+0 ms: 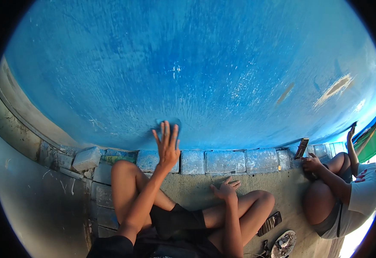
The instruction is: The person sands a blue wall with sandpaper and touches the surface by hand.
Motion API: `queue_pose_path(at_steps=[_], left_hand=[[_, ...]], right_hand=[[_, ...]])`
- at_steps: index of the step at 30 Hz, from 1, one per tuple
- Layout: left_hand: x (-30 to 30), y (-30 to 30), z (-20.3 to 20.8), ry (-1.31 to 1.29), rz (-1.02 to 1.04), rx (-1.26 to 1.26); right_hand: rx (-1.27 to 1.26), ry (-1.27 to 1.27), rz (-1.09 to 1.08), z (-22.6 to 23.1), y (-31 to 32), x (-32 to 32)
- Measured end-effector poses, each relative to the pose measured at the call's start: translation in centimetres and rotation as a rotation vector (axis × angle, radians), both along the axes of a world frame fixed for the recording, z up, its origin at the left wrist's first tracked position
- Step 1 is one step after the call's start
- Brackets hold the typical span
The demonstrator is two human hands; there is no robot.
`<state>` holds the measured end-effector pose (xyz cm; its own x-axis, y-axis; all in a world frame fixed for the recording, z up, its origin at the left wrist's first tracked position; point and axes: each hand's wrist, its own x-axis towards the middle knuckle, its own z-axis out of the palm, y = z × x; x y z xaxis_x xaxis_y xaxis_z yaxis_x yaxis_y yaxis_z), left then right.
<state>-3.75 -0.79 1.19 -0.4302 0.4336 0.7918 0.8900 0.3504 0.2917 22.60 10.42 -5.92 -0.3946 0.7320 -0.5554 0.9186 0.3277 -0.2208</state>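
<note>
A large blue wall with streaked and chipped paint rises in front of me. My left hand reaches up to its lower part, fingers stretched and spread. Around those fingertips lies a darker blue patch; whether it is a thin sheet under the hand or a shadow, I cannot tell. My right hand hovers or rests above the concrete floor beside my bent right leg. Its fingers are extended, and I see nothing in them.
Grey blocks line the wall's foot; a loose block sits left. A dark phone-like slab and a worn sandal-like sole lie right. Another person sits far right, holding a dark rectangular thing. A grey panel stands left.
</note>
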Motion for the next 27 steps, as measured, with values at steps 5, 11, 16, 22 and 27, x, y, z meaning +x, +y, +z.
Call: queue_pose_path(at_steps=[5, 11, 16, 22, 27], left_hand=[[1.0, 1.0, -1.6, -0.018, -0.108, -0.107], [-1.1, 0.0, 0.8, -0.047, 0.006, 0.090], [0.1, -0.2, -0.8, -0.055, -0.062, 0.014], [0.9, 1.4, 0.9, -0.059, -0.087, -0.013], [-2.2, -0.5, 1.8, -0.055, 0.043, 0.187]], right_hand=[[-0.023, -0.015, 0.008, 0.1, -0.1, -0.2], [-0.021, -0.005, 0.010, 0.6, 0.0, 0.7], [0.004, -0.051, 0.006, 0.4, -0.2, -0.4], [-0.028, -0.020, -0.008, 1.8, -0.5, 0.2], [-0.010, -0.028, -0.015, 1.8, -0.3, 0.2]])
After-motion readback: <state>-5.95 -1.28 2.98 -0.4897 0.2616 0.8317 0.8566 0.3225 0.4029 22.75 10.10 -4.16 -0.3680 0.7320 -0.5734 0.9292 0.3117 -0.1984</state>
